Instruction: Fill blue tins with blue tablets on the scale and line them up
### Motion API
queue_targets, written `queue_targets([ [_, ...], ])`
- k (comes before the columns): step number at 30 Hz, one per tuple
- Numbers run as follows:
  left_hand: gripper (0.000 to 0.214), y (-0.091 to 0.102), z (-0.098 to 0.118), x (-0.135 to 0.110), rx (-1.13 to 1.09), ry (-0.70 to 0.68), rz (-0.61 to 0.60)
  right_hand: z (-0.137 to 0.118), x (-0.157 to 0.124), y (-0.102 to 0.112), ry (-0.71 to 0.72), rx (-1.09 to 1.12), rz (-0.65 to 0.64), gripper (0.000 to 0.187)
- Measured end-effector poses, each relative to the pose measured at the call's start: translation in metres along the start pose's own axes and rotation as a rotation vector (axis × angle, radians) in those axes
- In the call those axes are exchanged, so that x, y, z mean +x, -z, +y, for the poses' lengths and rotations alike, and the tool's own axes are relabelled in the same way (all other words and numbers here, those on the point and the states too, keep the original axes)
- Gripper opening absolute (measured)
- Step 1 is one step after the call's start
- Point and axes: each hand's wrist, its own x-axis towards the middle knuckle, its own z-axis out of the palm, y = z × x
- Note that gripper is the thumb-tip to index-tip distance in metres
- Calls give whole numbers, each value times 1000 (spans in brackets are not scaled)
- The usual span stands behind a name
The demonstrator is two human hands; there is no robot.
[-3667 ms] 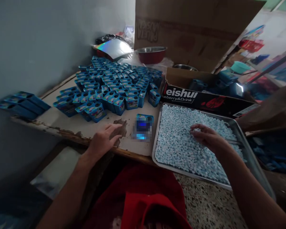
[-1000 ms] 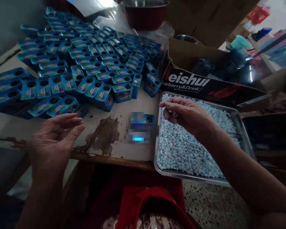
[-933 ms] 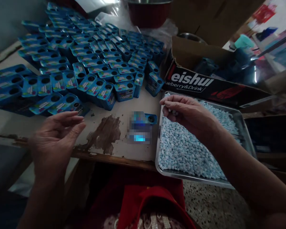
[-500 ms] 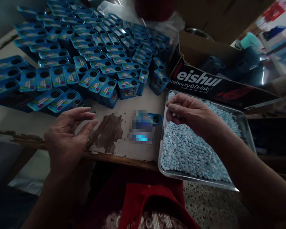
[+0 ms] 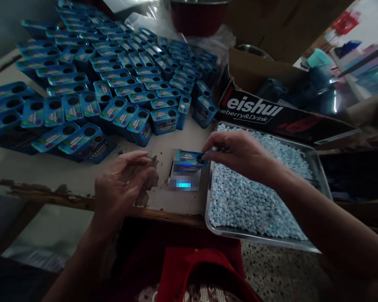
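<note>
Between the last frame and now, the right hand (image 5: 225,147) has slid leftward off the tray (image 5: 261,239), bringing its fingertips to the blue container (image 5: 191,159), and the left hand (image 5: 122,180) has come nearer to it from the other side. The right hand's thumb and fingers are drawn together around a few pale pellets, which peep out between them right by the round hole at the container's right end; whether the fingertips touch the rim cannot be told. Left-hand thumb and fingers stand well apart, curved around bare air above the brown worn patch (image 5: 148,178) of the table (image 5: 173,205).

The container rests on a small device (image 5: 184,183) with a bright blue lit spot, much of it blurred into blocks, just left of the tray. Pale blue and white loose pellets (image 5: 248,205) cover most of the tray's bottom. Behind, rows of blue containers (image 5: 127,90) crowd the table's left side, holes facing up. A dark printed cardboard box (image 5: 290,115) stands behind the tray, and a red bowl (image 5: 198,19) sits farther back.
</note>
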Motion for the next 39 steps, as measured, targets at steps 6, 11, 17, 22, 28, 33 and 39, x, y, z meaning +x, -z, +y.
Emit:
queue_targets([
  [6,43,4,-11,0,-36,64,-77,0,10,-5,77,-265,-75,22],
  [11,46,5,-17,4,-71,92,-70,-1,7,-11,106,-107,-24,24],
  [17,39,7,-15,6,7,38,-105,1,-2,-22,23,108,45,19],
  [22,36,11,-17,3,43,20,-106,21,-18,-2,-192,525,329,19],
  [28,36,11,-21,-4,62,9,-97,73,-52,10,-565,936,477,20],
  [33,36,0,-5,-9,26,-7,-135,61,-55,-4,-436,900,201,29],
  [39,35,-6,11,-14,23,-15,-134,20,-24,-9,-186,687,83,39],
])
